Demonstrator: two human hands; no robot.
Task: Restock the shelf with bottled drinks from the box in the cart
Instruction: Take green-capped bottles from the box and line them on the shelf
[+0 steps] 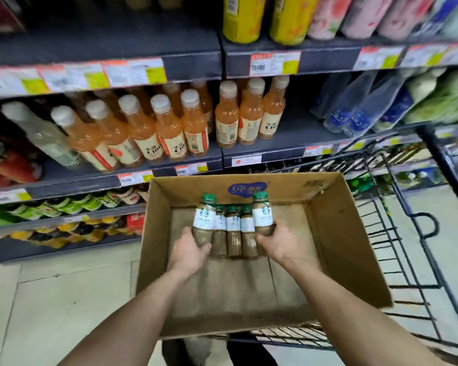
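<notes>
Five green-capped coffee bottles (233, 225) with white labels, side by side in open cardboard box (341, 233), outer two higher, box resting in black wire cart (443, 167), beside drinks shelf (275, 151)

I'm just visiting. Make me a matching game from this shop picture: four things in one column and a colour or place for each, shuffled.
Things:
1. coffee bottles
2. orange bottles
3. yellow bottles
4. box

Colour or place:
A. sits in the cart
B. white caps
C. green caps
D. on the top shelf

Pairs: 1-C, 2-B, 3-D, 4-A
</notes>
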